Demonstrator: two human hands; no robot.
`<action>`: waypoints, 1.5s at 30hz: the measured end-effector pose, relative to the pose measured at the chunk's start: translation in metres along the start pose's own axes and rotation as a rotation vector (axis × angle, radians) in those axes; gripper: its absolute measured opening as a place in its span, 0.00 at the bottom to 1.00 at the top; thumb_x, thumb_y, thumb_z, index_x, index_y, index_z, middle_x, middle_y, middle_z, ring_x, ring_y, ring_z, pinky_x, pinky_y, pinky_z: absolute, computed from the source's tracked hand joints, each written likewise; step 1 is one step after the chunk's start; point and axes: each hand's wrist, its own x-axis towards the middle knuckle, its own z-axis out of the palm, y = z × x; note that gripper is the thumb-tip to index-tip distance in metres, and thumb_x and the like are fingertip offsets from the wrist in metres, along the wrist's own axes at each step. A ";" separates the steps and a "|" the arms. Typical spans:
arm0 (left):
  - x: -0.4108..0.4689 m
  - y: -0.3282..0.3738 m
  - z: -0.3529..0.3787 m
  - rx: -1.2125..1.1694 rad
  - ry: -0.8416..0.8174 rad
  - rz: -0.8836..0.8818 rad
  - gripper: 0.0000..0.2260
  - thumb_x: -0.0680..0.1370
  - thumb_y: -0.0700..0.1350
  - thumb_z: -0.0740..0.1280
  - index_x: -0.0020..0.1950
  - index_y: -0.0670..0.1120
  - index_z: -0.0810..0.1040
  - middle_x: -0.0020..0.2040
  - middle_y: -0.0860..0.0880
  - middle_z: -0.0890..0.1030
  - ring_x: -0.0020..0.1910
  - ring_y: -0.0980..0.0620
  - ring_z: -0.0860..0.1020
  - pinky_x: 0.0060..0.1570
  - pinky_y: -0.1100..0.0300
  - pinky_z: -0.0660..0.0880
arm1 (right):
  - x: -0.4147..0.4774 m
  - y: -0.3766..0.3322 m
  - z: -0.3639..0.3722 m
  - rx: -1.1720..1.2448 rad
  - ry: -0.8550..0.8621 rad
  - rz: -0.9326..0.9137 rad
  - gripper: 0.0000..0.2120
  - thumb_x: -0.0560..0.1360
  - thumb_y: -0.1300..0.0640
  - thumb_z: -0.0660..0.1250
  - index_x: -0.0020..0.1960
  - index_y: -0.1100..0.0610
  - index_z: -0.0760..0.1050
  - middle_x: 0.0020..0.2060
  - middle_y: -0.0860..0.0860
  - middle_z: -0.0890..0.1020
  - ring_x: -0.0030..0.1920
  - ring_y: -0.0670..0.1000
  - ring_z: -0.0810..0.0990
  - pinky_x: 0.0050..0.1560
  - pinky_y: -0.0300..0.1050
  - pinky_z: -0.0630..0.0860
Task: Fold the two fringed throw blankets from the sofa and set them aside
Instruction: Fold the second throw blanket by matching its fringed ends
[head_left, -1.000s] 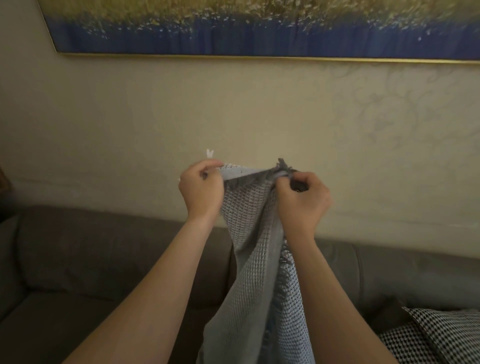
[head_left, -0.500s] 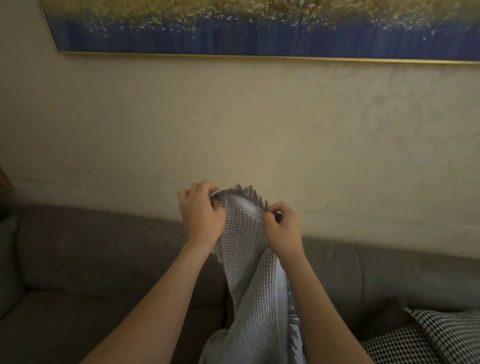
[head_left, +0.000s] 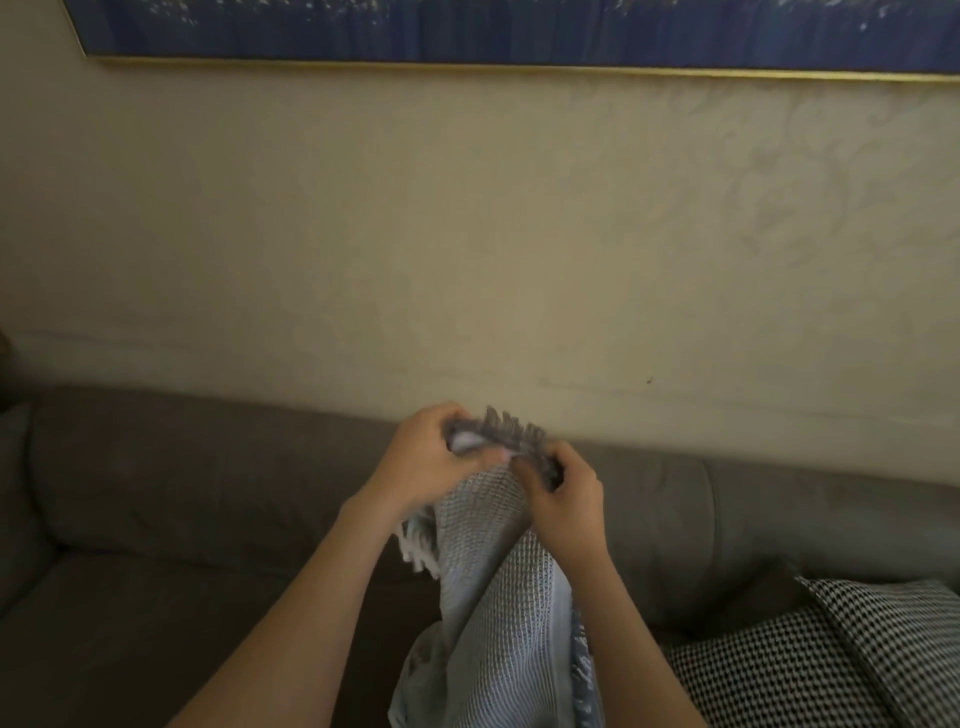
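Note:
A grey-blue waffle-weave throw blanket (head_left: 498, 597) with fringed edges hangs down in front of me over the brown sofa (head_left: 182, 493). My left hand (head_left: 421, 460) grips its bunched top edge, with grey fringe sticking up beside the fingers. My right hand (head_left: 563, 493) pinches the same edge just to the right, so the two hands almost touch. White fringe hangs below my left wrist. A second blanket is not in view.
A black-and-white houndstooth cushion (head_left: 831, 660) lies on the sofa at the lower right. The beige wall (head_left: 467, 234) rises behind the sofa, with a gold-framed blue painting (head_left: 519, 31) along the top. The sofa's seat at the left is bare.
Both hands have come down from chest height to just above the sofa back and closed together, bunching the blanket's top edge between them.

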 end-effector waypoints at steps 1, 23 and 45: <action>-0.004 -0.002 0.001 0.011 -0.051 -0.014 0.16 0.70 0.58 0.83 0.45 0.51 0.82 0.39 0.57 0.83 0.38 0.61 0.81 0.38 0.63 0.77 | -0.003 -0.002 -0.001 0.019 -0.013 -0.008 0.08 0.78 0.57 0.76 0.42 0.51 0.79 0.32 0.45 0.80 0.32 0.42 0.75 0.34 0.36 0.71; -0.029 0.002 0.040 0.304 -0.235 0.093 0.14 0.79 0.31 0.61 0.55 0.49 0.75 0.49 0.49 0.80 0.46 0.49 0.79 0.46 0.45 0.78 | -0.022 0.004 -0.005 0.143 -0.018 0.059 0.15 0.70 0.72 0.73 0.40 0.53 0.85 0.33 0.50 0.84 0.33 0.45 0.79 0.35 0.43 0.76; 0.009 0.038 -0.016 0.341 0.345 0.095 0.24 0.81 0.55 0.74 0.28 0.54 0.71 0.23 0.55 0.68 0.22 0.55 0.65 0.26 0.58 0.58 | -0.023 0.062 0.005 -0.150 -0.453 0.053 0.25 0.75 0.51 0.76 0.36 0.68 0.68 0.28 0.58 0.75 0.29 0.50 0.73 0.31 0.52 0.74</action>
